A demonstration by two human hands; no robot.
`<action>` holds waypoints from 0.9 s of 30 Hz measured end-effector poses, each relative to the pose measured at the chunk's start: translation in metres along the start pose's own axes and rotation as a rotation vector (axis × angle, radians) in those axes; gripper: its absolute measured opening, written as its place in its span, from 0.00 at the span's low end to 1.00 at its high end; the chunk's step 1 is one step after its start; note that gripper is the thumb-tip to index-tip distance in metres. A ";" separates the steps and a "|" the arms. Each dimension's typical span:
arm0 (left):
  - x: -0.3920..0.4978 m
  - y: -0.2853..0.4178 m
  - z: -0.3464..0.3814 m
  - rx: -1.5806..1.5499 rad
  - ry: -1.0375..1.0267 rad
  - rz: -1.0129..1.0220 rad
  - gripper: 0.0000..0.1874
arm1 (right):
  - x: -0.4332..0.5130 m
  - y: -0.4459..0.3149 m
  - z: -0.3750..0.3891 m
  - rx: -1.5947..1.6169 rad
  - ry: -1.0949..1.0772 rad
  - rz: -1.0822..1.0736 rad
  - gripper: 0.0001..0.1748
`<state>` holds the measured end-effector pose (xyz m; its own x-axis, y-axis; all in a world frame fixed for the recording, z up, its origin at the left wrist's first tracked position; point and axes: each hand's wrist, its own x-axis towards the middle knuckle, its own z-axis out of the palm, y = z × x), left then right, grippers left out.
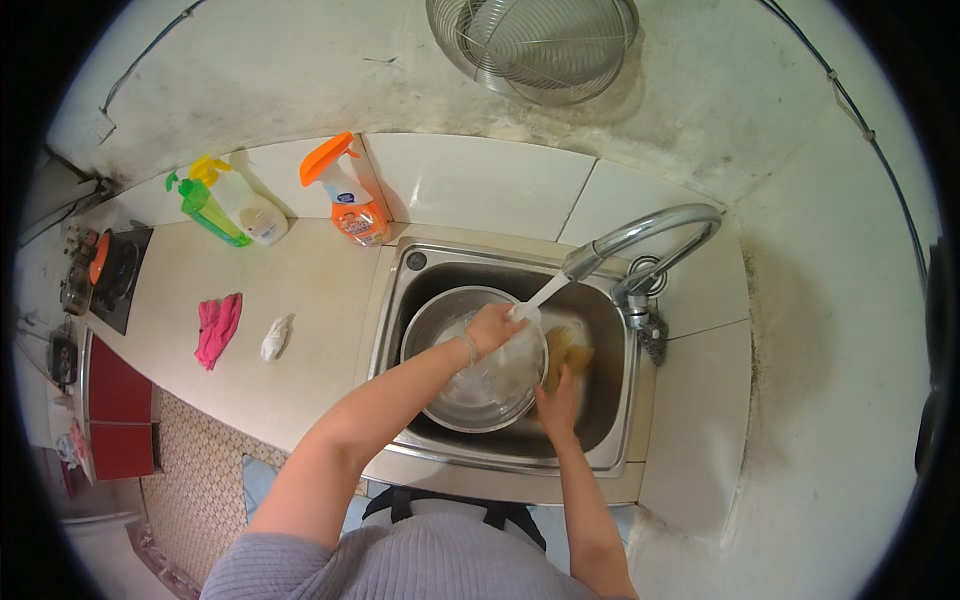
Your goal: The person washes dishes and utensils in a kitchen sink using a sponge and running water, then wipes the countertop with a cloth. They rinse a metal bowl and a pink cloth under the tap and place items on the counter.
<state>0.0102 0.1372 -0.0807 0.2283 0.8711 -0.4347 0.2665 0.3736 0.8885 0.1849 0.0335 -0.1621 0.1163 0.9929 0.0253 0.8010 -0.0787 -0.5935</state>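
Water runs from the chrome faucet (641,229) into a round metal basin (420,315) that sits in the stainless steel sink (607,420). My left hand (495,328) is over the basin, its fingers closed on a whitish translucent item (527,313) under the stream; what it is cannot be told. Cloudy water and pale material lie below it inside the basin. My right hand (559,397) is at the basin's right side, holding a blurred yellowish cloth or sponge (566,356) beside the rim, within the sink.
On the counter (322,285) to the left lie a pink cloth (217,330) and a crumpled white item (275,339). An orange spray bottle (356,214), a white pump bottle (259,216) and a green bottle (214,216) stand by the wall. A metal scrubber (655,341) is right of the sink.
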 end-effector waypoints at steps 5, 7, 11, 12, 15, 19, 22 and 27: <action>-0.019 0.013 -0.016 0.683 -0.005 0.300 0.15 | 0.065 -0.029 -0.021 0.321 -0.354 -0.148 0.18; -0.024 0.007 -0.030 0.827 0.060 0.405 0.14 | 0.075 -0.033 -0.027 0.467 -0.408 -0.114 0.09; -0.028 -0.013 -0.049 0.892 0.098 0.363 0.14 | 0.078 -0.041 -0.042 0.606 -0.458 0.012 0.09; -0.028 -0.017 -0.049 0.892 0.122 0.354 0.14 | 0.077 -0.043 -0.047 0.647 -0.442 0.026 0.09; -0.023 -0.023 -0.043 0.788 0.185 0.340 0.14 | 0.080 -0.054 -0.057 0.757 -0.461 0.079 0.10; -0.015 -0.017 -0.033 0.587 0.170 0.341 0.14 | 0.087 -0.063 -0.071 0.873 -0.520 0.123 0.12; -0.011 -0.008 -0.030 0.530 0.162 0.324 0.10 | 0.093 -0.065 -0.077 0.950 -0.506 0.153 0.14; -0.014 0.005 -0.033 0.606 0.131 0.335 0.10 | 0.109 -0.063 -0.077 0.941 -0.511 0.150 0.16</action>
<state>-0.0225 0.1371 -0.0655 0.2848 0.9536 -0.0975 0.6849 -0.1313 0.7167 0.1923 0.1403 -0.0603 -0.2577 0.9159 -0.3079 0.0012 -0.3183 -0.9480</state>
